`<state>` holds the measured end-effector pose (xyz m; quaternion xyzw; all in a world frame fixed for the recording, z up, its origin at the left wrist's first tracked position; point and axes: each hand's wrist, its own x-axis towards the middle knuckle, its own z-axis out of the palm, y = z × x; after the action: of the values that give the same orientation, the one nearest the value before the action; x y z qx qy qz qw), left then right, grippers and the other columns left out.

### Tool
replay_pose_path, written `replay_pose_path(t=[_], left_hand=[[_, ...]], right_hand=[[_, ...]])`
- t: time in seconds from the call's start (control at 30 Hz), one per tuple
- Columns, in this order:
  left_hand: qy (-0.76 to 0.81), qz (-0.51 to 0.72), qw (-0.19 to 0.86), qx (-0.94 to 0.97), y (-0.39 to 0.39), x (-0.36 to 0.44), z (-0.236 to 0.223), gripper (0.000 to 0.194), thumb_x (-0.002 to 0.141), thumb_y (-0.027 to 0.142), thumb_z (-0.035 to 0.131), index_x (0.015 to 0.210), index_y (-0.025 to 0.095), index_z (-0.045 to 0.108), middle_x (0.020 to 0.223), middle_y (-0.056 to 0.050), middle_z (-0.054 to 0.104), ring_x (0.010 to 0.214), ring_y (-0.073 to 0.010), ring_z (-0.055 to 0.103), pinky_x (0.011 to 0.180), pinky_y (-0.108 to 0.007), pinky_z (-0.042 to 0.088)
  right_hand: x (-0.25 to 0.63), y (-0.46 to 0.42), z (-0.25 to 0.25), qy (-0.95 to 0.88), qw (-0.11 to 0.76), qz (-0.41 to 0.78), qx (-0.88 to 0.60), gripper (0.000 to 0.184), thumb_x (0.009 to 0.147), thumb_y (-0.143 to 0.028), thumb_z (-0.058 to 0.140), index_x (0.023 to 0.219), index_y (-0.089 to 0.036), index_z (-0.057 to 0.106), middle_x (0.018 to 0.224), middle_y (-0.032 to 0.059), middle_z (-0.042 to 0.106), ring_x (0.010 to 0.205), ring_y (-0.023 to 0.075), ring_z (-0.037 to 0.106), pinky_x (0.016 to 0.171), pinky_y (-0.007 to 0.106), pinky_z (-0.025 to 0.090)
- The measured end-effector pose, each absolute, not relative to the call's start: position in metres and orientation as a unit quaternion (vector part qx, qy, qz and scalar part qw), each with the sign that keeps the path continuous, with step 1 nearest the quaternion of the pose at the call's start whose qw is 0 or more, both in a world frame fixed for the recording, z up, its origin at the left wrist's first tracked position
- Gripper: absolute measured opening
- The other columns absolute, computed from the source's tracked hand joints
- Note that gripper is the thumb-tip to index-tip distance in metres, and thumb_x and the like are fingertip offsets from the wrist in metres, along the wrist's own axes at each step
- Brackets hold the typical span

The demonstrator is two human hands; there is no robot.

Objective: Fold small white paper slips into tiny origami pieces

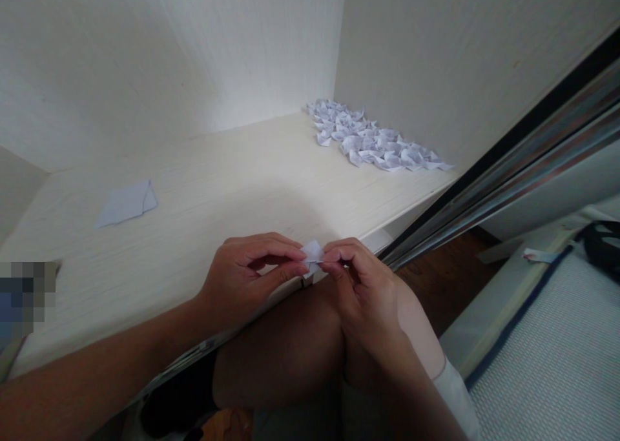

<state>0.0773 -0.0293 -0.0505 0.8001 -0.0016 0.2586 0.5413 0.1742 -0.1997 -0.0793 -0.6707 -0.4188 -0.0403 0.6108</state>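
Between my two hands is a small folded piece of white paper [312, 255], held just over the near edge of the shelf. My left hand [252, 266] pinches its left side between thumb and fingers. On the opposite side, the thumb and forefinger of my right hand [365, 286] grip the paper too. Many small folded white paper pieces [368, 137] lie in a cluster along the right wall. A few flat paper sheets [126, 202] lie overlapping on the left part of the shelf.
The pale wood shelf [217, 176] has walls at the back and right. A dark-edged metal rail [508, 150] runs along its right front. My legs are below my hands. At the right is a bed with a woven mat [557, 357]. A blurred-out object [24, 299] sits at the left edge.
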Motion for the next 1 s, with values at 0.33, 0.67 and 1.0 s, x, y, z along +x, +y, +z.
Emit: replay_pose_path(t=[0.33, 0.67, 1.0], left_hand=[[-0.019, 0.269, 0.539, 0.798, -0.0292, 0.0763, -0.0488, 0.01, 0.084, 0.018, 0.084, 0.086, 0.028, 0.082, 0.087, -0.001, 0.083, 0.075, -0.0178, 0.078, 0.069, -0.029, 0.063], [0.075, 0.222, 0.601, 0.764, -0.0327, 0.0758, -0.0453, 0.012, 0.079, 0.017, 0.087, 0.084, 0.027, 0.084, 0.081, 0.001, 0.083, 0.072, -0.0144, 0.077, 0.067, -0.021, 0.062], [0.022, 0.265, 0.557, 0.787, -0.0318, 0.0761, -0.0463, 0.02, 0.084, 0.012, 0.082, 0.093, 0.03, 0.085, 0.089, 0.0, 0.08, 0.079, -0.0119, 0.074, 0.069, -0.019, 0.06]], right_hand=[[0.1677, -0.199, -0.0779, -0.324, 0.73, 0.108, -0.592, 0.009, 0.09, -0.017, 0.076, 0.089, -0.025, 0.073, 0.081, -0.0024, 0.072, 0.074, 0.0127, 0.066, 0.069, 0.027, 0.052], [0.1661, -0.1965, -0.0737, -0.281, 0.735, 0.145, -0.6, 0.014, 0.085, -0.016, 0.079, 0.094, -0.027, 0.082, 0.087, 0.001, 0.079, 0.078, 0.0156, 0.071, 0.072, 0.03, 0.057], [0.166, -0.1946, -0.073, -0.242, 0.769, 0.196, -0.558, 0.021, 0.081, -0.012, 0.081, 0.092, -0.03, 0.085, 0.082, -0.0012, 0.081, 0.07, 0.0124, 0.072, 0.068, 0.025, 0.059]])
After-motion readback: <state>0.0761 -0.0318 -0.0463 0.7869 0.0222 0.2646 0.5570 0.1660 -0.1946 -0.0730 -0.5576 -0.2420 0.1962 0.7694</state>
